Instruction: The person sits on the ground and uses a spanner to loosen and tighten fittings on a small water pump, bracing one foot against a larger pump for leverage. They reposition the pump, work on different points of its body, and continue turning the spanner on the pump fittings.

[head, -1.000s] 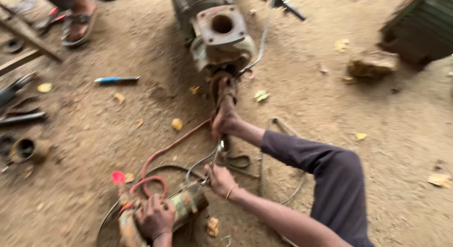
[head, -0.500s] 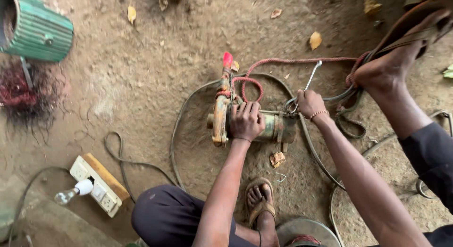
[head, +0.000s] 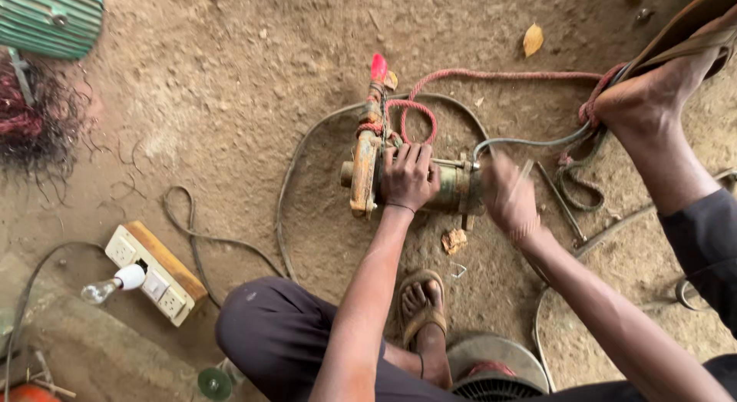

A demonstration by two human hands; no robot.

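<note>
Soft even daylight, faint shadows, no glare — right hand (head: 510, 198) motion-blurred

Bare forearms, with a thin dark band at the left hand's (head: 409, 179) wrist. Dark trousers (head: 269, 333); brown sandals (head: 421, 310).

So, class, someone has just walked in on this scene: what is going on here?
A person sits on the dirt floor over a small rusty motor unit. The left hand presses down on its body, holding it steady. The right hand, blurred, is at its end with a thin metal tool. A red rope and grey cable run from the unit towards the person's raised foot.
</note>
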